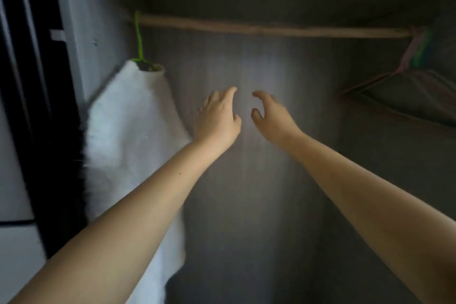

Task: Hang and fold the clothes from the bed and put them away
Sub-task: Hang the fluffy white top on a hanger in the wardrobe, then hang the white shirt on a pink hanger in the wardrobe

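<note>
Both arms reach into the wardrobe, left hand [217, 116] and right hand [269, 113] loose-fingered, holding nothing. The white garment [128, 131] hangs on its green hanger [139, 39] at the rail's [271, 28] left end. Spare hangers [404, 81], blurred, wait far right; better take one cleanly.

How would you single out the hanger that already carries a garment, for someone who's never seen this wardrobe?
Find the wooden rail across the top of the wardrobe and follow it to its left end. The green hanger hooks on there, carrying a fluffy white garment. The empty hangers, bunched at the right end, carry nothing.
</note>
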